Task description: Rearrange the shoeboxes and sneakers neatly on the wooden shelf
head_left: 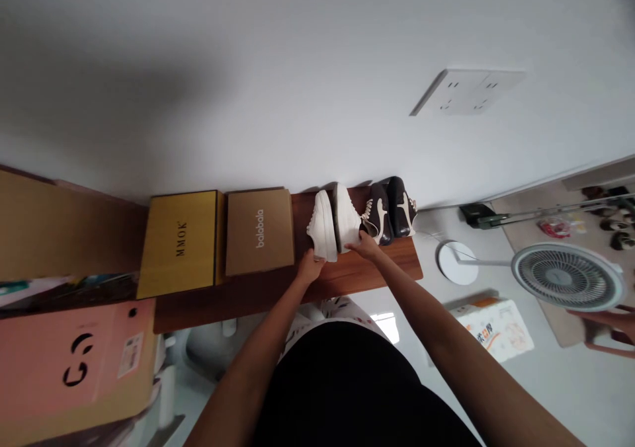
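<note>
A pair of white sneakers lies on its sides on the brown wooden bench top, soles facing each other, toes toward the wall. My left hand [310, 266] is closed around the heel end of the left white sneaker [325, 225]. The heel end of the right white sneaker [348, 215] is in the grip of my right hand [365, 244]. Just right of them, close to my right hand, sits a pair of dark sneakers with pale laces and stripes, a left one [379, 212] and a right one [403, 209].
On the bench [347, 272], left of the sneakers, are a brown "balabala" box [243, 235] and a yellow box [169, 235]. A pink carton [44, 361] is at lower left. A fan [560, 275] and a white package [501, 328] stand right. The wall [297, 103] carries a socket plate [469, 91].
</note>
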### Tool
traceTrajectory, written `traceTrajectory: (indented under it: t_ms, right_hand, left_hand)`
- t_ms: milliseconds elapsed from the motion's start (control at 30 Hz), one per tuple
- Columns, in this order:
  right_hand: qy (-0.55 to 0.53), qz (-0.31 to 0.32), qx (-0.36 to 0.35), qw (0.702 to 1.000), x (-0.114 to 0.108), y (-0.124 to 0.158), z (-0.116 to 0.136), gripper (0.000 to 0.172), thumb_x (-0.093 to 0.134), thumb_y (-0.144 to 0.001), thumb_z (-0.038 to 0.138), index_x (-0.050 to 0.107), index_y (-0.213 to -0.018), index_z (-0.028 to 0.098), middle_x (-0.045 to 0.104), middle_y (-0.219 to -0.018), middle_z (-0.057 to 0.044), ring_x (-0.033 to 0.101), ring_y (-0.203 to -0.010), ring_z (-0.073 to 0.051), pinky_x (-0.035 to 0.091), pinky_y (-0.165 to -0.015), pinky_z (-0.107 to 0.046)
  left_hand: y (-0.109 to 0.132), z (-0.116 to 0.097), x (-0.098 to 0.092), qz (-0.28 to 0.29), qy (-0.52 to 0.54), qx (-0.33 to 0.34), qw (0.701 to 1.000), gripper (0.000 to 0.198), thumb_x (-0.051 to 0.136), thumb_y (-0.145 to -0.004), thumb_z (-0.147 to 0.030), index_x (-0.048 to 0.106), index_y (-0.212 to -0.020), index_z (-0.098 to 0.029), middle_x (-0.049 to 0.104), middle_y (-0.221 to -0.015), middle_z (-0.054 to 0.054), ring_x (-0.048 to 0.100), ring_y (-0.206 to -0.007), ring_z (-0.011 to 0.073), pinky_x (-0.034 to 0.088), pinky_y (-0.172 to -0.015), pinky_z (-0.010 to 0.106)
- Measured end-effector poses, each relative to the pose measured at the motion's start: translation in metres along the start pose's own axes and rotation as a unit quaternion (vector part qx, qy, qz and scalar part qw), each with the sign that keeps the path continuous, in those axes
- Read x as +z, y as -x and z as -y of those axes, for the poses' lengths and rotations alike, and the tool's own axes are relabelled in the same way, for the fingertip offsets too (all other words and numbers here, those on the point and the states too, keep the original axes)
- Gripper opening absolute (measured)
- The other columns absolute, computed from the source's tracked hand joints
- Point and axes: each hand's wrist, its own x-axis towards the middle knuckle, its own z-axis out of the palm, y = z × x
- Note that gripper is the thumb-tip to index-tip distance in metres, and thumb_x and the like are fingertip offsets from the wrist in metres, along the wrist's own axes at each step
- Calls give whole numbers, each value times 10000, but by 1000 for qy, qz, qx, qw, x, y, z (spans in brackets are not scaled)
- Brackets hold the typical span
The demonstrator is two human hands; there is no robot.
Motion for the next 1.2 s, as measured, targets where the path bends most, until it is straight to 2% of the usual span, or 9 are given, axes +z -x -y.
traceTrajectory:
  t_ms: [133,267,333,467,600,767,967,1200]
  right_hand:
    - [-6,33,-44,998,-9,-6,-2,395,767,-685,408,597,-965,188,656,-858,-1,609,-856,-202,494,-798,-316]
    - [24,38,-91,995,-23,-9,3,353,750,-713,372,586,-967,190,650,-862,-2,590,-850,-187,468,-785,-284]
    - [53,36,-110,992,-29,-8,7,321,740,-734,356,583,-961,193,651,-853,-8,589,-837,-188,455,-769,-274]
    - [136,33,-143,980,-35,-1,17,270,715,-784,391,577,-927,208,650,-818,-12,594,-799,-191,418,-719,-257]
    - [231,43,-155,960,-30,12,33,311,691,-826,461,582,-987,217,689,-896,-56,641,-879,-226,398,-713,-261]
    - [322,70,-151,932,-20,21,52,326,610,-908,444,553,-1132,215,707,-1080,-113,668,-1008,-262,430,-776,-291]
    - [349,97,-144,921,-7,21,56,301,582,-937,360,532,-1184,197,700,-1144,-145,681,-1044,-279,466,-810,-316]
    - [341,108,-121,926,7,18,62,251,520,-959,287,531,-1188,184,706,-1129,-157,688,-1054,-277,481,-836,-328]
  left_hand:
    - [1,-4,-4,-15,-5,18,1000,264,743,-766,-253,637,-986,-153,709,-990,90,661,-980,235,488,-867,317]
    - [4,-17,-7,-9,1,64,998,238,720,-776,-233,649,-987,-149,710,-960,78,666,-915,234,490,-826,309]
    - [7,-26,-9,-5,-20,82,996,255,701,-795,-226,651,-1033,-154,713,-989,83,670,-944,243,488,-846,311]
    - [11,-44,-14,12,-129,101,986,273,674,-841,-253,638,-1102,-180,704,-1083,123,651,-1081,281,457,-935,330]
    - [14,-59,-14,28,-222,107,969,227,646,-858,-212,632,-1084,-185,685,-1143,161,631,-1135,303,422,-984,349]
    - [15,-65,-10,9,-273,95,957,199,583,-885,-156,636,-1076,-163,688,-1106,177,614,-1171,314,399,-1004,342]
    - [11,-63,-5,-2,-282,98,955,207,547,-900,-144,655,-1077,-138,693,-1098,196,626,-1151,319,399,-1009,347]
    - [5,-58,2,-37,-246,86,965,266,426,-954,-154,669,-1062,-165,700,-1099,185,631,-1160,304,386,-1025,351]
